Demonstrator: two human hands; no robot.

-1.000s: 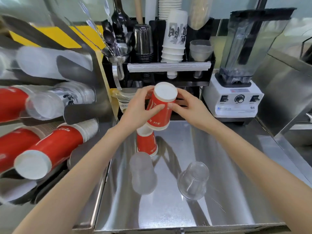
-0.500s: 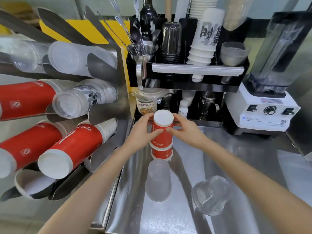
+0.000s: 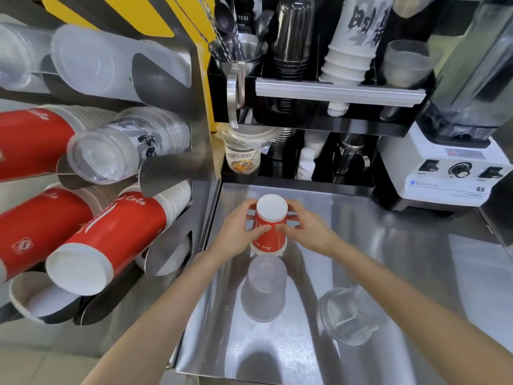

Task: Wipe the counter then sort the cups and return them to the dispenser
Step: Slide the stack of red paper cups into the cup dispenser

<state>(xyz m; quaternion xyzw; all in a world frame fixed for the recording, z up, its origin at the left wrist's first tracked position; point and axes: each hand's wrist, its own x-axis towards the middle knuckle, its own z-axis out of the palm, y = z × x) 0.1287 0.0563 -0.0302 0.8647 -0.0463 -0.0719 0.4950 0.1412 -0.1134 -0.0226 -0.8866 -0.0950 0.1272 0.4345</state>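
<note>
An upside-down red paper cup [image 3: 269, 227] stands on the steel counter [image 3: 388, 259], nested down over another red cup that is almost hidden. My left hand [image 3: 239, 230] grips its left side and my right hand [image 3: 306, 228] its right side. Just in front of it stands a frosted plastic cup [image 3: 263, 289], also upside down. A clear plastic cup [image 3: 347, 315] lies tilted to the right of that one. The wall dispenser [image 3: 177, 168] on the left holds slanted stacks of red, clear and frosted cups.
A black rack [image 3: 333, 93] at the back holds stacked cups, spoons in a metal jug and bottles. A white blender [image 3: 449, 168] stands at the back right. An instant-noodle cup [image 3: 243, 158] sits under the rack at the back left. The counter's front edge is near.
Both hands have lowered the red cup onto the second red cup until it covers it almost fully. The view has tilted down and to the left, showing more of the dispenser.
</note>
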